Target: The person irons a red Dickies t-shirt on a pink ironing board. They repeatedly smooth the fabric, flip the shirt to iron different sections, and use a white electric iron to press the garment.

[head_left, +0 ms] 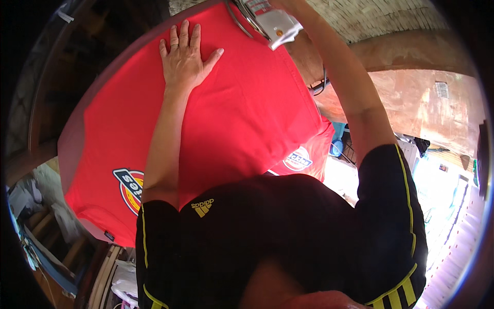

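A red shirt (242, 103) with a colourful printed logo lies spread over a padded ironing board. My left hand (182, 59) rests flat on its far left part, fingers spread and thumb pointing right. At the top edge of the view is a clothes iron (272, 24), white and silver, at the shirt's far right edge. My right hand (282, 3) is at the iron's top, gripping it; the picture's edge cuts off most of its fingers. Whether the iron's sole touches the cloth is hard to see.
The pale edge of the ironing board (72, 118) shows at the left. A dark cord (323, 85) hangs beside my right forearm. To the right is a brown wooden panel (427, 98), with a blue item (337, 147) below it. White plastic bags (125, 280) lie at the lower left.
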A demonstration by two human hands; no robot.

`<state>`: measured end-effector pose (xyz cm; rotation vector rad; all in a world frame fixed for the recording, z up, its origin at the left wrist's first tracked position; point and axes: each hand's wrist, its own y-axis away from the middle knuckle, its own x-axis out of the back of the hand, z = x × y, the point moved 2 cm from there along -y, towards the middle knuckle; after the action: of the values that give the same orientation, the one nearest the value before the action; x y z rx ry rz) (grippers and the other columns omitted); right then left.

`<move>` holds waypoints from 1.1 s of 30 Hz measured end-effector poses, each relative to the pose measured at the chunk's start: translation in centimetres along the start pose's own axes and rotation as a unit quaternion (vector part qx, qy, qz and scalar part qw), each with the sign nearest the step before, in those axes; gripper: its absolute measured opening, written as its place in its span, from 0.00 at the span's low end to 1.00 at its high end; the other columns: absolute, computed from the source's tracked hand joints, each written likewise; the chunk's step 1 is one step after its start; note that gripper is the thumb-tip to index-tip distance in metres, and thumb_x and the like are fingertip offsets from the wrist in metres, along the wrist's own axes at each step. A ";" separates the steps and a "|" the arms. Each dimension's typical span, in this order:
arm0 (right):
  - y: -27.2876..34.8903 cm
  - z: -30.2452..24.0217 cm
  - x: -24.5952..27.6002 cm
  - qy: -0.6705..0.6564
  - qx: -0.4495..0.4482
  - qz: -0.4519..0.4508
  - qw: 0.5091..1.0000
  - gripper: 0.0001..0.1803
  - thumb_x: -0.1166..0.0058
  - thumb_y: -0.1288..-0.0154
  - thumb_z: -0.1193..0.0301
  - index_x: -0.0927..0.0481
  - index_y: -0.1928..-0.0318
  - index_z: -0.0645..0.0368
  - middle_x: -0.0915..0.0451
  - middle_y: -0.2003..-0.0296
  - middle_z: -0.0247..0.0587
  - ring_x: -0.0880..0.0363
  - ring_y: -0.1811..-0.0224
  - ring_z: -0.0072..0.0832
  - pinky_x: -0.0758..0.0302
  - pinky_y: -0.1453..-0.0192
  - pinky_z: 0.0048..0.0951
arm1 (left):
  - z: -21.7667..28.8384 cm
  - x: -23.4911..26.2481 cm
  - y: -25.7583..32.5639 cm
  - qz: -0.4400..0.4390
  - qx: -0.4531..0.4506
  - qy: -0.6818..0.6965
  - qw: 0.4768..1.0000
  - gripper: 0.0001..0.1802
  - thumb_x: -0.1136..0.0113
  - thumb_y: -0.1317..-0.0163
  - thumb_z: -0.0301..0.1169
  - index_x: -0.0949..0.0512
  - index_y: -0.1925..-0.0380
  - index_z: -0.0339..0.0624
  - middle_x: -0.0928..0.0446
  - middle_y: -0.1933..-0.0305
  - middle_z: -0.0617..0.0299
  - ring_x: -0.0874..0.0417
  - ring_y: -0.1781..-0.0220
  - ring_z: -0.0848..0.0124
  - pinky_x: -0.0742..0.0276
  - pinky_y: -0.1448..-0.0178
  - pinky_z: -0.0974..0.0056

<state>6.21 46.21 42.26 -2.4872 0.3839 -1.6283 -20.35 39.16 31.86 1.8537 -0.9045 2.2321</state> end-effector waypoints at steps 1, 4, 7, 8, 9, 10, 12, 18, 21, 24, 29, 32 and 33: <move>-0.6 -0.1 0.0 -0.003 -0.009 -0.006 1.000 0.33 0.52 0.31 0.49 0.23 0.52 0.74 0.20 0.57 0.72 0.21 0.49 0.63 0.24 0.45 0.49 | -0.2 -0.1 -0.1 0.001 0.000 -0.002 1.000 0.48 0.57 0.38 0.72 0.40 0.27 0.52 0.46 0.21 0.57 0.49 0.20 0.51 0.52 0.23 0.35; -0.4 -1.9 -0.1 -0.063 -0.057 -0.061 0.994 0.32 0.52 0.31 0.50 0.23 0.50 0.74 0.21 0.54 0.73 0.22 0.48 0.62 0.25 0.43 0.50 | -0.9 -0.5 0.4 -0.005 0.018 -0.025 1.000 0.49 0.60 0.38 0.73 0.40 0.27 0.52 0.47 0.21 0.57 0.49 0.20 0.52 0.52 0.23 0.36; 2.4 -1.3 -0.4 -0.036 0.016 -0.066 0.997 0.32 0.52 0.31 0.50 0.24 0.48 0.73 0.21 0.55 0.72 0.22 0.48 0.63 0.25 0.42 0.51 | -1.2 -0.5 0.7 -0.016 0.027 -0.038 0.999 0.49 0.62 0.38 0.74 0.41 0.26 0.53 0.47 0.21 0.56 0.50 0.19 0.54 0.54 0.22 0.37; 2.3 1.0 -1.0 -0.014 0.039 -0.003 0.999 0.31 0.52 0.31 0.51 0.23 0.48 0.72 0.20 0.55 0.71 0.22 0.48 0.62 0.26 0.41 0.52 | -0.3 -0.3 -0.2 -0.016 0.016 -0.034 0.999 0.49 0.62 0.38 0.74 0.41 0.26 0.53 0.48 0.21 0.56 0.50 0.19 0.54 0.54 0.22 0.37; 2.5 1.2 -1.3 -0.016 0.023 0.004 1.000 0.30 0.52 0.30 0.52 0.23 0.48 0.71 0.20 0.56 0.70 0.21 0.49 0.62 0.26 0.42 0.52 | -0.1 -0.2 -0.3 -0.022 0.016 -0.037 0.999 0.49 0.62 0.38 0.74 0.42 0.26 0.53 0.48 0.21 0.56 0.51 0.19 0.55 0.55 0.22 0.37; 2.8 0.5 -1.3 -0.021 0.014 0.010 1.000 0.29 0.52 0.30 0.52 0.22 0.49 0.71 0.19 0.57 0.70 0.20 0.50 0.61 0.25 0.43 0.52 | -0.4 0.0 -0.1 -0.021 0.022 -0.038 0.999 0.49 0.61 0.39 0.73 0.41 0.26 0.53 0.48 0.21 0.56 0.51 0.19 0.55 0.55 0.22 0.37; 0.9 -0.9 -0.2 -0.029 -0.071 -0.070 0.995 0.32 0.50 0.32 0.47 0.21 0.51 0.68 0.17 0.61 0.61 0.17 0.55 0.53 0.22 0.50 0.42 | -0.8 0.6 0.3 -0.030 0.038 -0.041 0.998 0.49 0.60 0.39 0.73 0.41 0.26 0.53 0.48 0.21 0.56 0.51 0.19 0.55 0.54 0.22 0.37; 2.6 -2.0 -0.2 -0.111 -0.089 -0.120 0.983 0.33 0.51 0.32 0.46 0.21 0.50 0.69 0.17 0.61 0.63 0.17 0.54 0.54 0.24 0.47 0.47 | -0.7 0.5 0.4 -0.033 0.058 -0.027 0.997 0.46 0.59 0.35 0.69 0.42 0.26 0.51 0.49 0.20 0.57 0.51 0.19 0.55 0.56 0.21 0.38; 5.9 -3.2 0.2 -0.003 0.045 -0.068 0.997 0.34 0.50 0.32 0.46 0.22 0.50 0.70 0.18 0.60 0.65 0.18 0.53 0.56 0.24 0.47 0.47 | -1.0 0.5 0.8 -0.034 0.074 -0.031 0.996 0.45 0.59 0.35 0.68 0.42 0.26 0.50 0.49 0.20 0.57 0.50 0.19 0.55 0.57 0.21 0.38; 5.7 -4.2 1.0 -0.021 0.015 -0.069 0.997 0.34 0.50 0.33 0.47 0.23 0.50 0.72 0.19 0.58 0.69 0.19 0.50 0.59 0.25 0.43 0.49 | -0.5 0.6 0.4 -0.030 0.075 -0.022 0.997 0.45 0.59 0.34 0.67 0.41 0.27 0.50 0.49 0.20 0.56 0.51 0.19 0.55 0.56 0.21 0.39; 3.8 -5.8 1.3 0.002 -0.028 -0.094 0.995 0.35 0.52 0.32 0.48 0.25 0.47 0.72 0.20 0.57 0.71 0.21 0.48 0.61 0.26 0.41 0.50 | -0.5 0.9 -0.1 -0.036 0.068 -0.012 0.997 0.45 0.59 0.34 0.67 0.41 0.27 0.49 0.49 0.20 0.55 0.51 0.19 0.55 0.57 0.21 0.39; 5.5 -5.2 1.9 -0.003 -0.023 -0.082 0.996 0.34 0.51 0.32 0.48 0.25 0.47 0.73 0.20 0.57 0.72 0.21 0.49 0.62 0.26 0.42 0.51 | -0.8 0.9 0.0 -0.042 0.069 -0.012 0.997 0.45 0.60 0.34 0.68 0.41 0.27 0.49 0.49 0.20 0.55 0.51 0.19 0.55 0.57 0.21 0.39; 6.2 -4.9 1.9 -0.004 -0.033 -0.080 0.996 0.34 0.51 0.32 0.48 0.25 0.48 0.73 0.20 0.57 0.73 0.21 0.49 0.63 0.26 0.42 0.51 | -1.0 0.9 0.2 -0.045 0.073 -0.012 0.996 0.46 0.60 0.34 0.68 0.41 0.27 0.49 0.49 0.20 0.55 0.52 0.19 0.55 0.57 0.21 0.39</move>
<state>1.60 39.82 44.36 -2.6349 0.2462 -1.6890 -21.51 39.20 32.51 1.9422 -0.6639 2.2823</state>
